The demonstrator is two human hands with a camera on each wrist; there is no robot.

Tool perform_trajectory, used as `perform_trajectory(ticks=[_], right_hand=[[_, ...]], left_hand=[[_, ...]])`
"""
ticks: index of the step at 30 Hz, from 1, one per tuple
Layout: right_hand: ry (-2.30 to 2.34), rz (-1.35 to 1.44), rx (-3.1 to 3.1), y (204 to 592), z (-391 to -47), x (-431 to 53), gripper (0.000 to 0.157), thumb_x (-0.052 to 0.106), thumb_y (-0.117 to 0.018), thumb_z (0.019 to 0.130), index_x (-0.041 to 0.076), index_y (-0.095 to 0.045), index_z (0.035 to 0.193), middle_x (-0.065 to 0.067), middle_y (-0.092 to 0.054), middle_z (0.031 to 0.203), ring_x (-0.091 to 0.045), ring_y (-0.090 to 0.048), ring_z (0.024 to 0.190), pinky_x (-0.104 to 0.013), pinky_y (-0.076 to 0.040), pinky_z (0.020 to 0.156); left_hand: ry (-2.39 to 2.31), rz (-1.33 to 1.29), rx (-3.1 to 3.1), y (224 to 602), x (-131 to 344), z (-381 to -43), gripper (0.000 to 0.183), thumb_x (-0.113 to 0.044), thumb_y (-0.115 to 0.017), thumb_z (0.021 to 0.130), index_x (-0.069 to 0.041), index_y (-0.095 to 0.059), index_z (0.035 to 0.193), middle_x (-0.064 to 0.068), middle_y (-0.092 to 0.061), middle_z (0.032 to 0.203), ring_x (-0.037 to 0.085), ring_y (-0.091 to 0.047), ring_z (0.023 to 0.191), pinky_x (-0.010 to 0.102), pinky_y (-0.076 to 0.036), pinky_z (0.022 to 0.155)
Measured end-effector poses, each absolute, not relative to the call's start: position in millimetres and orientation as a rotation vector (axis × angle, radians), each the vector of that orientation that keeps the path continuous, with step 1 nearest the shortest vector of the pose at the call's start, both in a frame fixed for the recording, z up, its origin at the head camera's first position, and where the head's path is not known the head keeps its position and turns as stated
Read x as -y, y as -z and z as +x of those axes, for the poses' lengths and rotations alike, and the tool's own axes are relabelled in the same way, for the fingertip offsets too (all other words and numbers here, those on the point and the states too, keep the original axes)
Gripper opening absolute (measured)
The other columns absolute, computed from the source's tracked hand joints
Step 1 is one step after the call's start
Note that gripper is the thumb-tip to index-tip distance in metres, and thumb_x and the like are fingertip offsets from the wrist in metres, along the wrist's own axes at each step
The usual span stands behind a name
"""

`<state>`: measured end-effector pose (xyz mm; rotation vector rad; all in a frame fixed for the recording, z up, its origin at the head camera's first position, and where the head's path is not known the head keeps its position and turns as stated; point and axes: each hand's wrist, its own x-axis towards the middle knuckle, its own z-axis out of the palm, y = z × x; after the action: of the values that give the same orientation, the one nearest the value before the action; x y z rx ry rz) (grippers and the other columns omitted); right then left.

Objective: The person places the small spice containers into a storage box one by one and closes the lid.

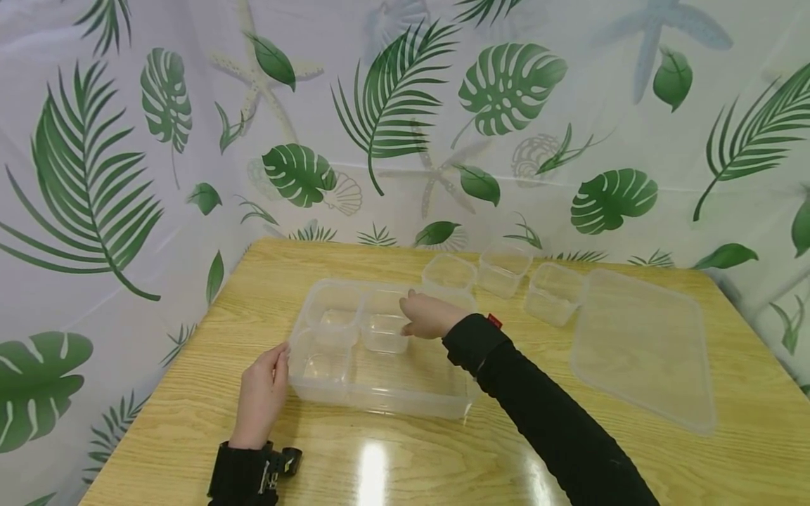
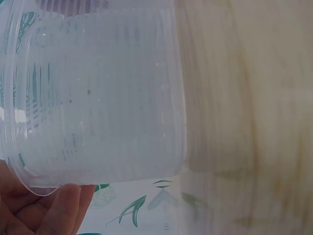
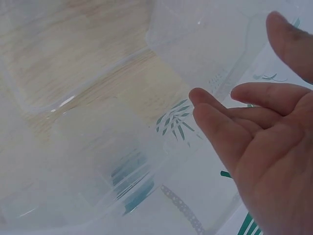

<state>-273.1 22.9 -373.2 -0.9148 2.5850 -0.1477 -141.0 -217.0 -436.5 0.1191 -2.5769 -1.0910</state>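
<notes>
A large clear plastic container (image 1: 405,402) stands on the table with several small clear boxes inside. At its left wall, my left hand (image 1: 262,390) holds the edge; the left wrist view shows curled fingers (image 2: 63,208) at the rim's corner. My right hand (image 1: 430,315) is over the back middle of the container, beside a small box (image 1: 386,339). In the right wrist view its thumb (image 3: 288,44) stands apart from the extended fingers (image 3: 225,134), nothing between them. Two more small boxes, a back one (image 1: 332,306) and a front one (image 1: 321,362), sit along the left side.
Behind the container, a small clear box (image 1: 446,270) stands beside two others, a middle one (image 1: 503,274) and a right one (image 1: 553,295). A flat clear lid (image 1: 645,348) lies on the wooden table (image 1: 405,464) at the right. A leaf-patterned cloth (image 1: 405,140) hangs behind.
</notes>
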Motion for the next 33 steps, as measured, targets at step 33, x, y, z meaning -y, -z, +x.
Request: perform_trajectory(ticks=[33], right_hand=[[0.394,-0.919,-2.784,354,-295,-55,0.056,0.025,-0.060,0.085,-0.010,-0.042,0.125,-0.025,-0.045,0.124,-0.036,-0.042,0.114,-0.041,-0.035,0.094]], left_hand=[[1.058,0.075,2.543,434,219,-141,0.029,-0.006,-0.042,0.093,0.011,-0.054,0.114,0.026,-0.056,0.108,0.035,-0.055,0.097,0.045,-0.046,0.078]])
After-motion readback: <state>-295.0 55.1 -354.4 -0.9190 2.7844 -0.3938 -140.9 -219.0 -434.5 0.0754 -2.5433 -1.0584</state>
